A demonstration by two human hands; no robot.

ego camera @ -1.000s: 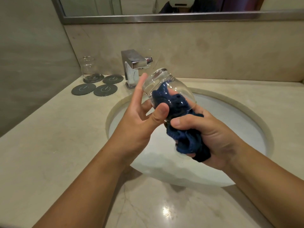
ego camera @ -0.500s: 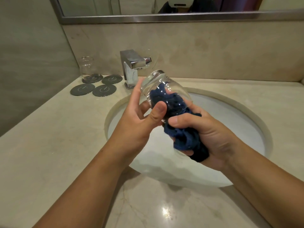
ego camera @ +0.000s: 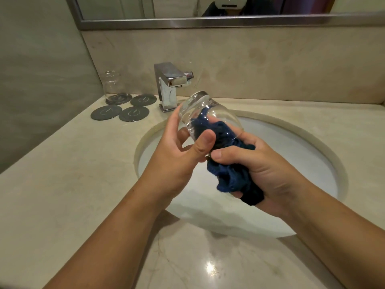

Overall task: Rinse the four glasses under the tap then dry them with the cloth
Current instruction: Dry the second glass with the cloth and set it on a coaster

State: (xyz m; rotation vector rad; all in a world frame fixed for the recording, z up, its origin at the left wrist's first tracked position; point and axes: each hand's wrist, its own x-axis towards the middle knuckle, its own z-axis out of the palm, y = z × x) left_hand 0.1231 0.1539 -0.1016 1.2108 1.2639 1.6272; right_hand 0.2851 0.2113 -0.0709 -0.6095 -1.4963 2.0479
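Part of the cloth [ego camera: 229, 178] is hidden within the right hand [ego camera: 268, 170]. The mirror [ego camera: 166, 7] is cut off by the top edge.

A bathroom — marble vanity [ego camera: 62, 195] with sunken basin [ego camera: 281, 147], chrome tap [ego camera: 169, 84], framed mirror [ego camera: 187, 22] above.

A single wide-angle view, worn on the person's head, looks forward and down across the beige marble worktop [ego camera: 52, 195] and the oval white sink [ego camera: 302, 147]. It sits close above the left hand [ego camera: 177, 159] and right hand [ego camera: 266, 170] and faces the back wall. The steel-framed mirror [ego camera: 208, 22] crosses its top edge.
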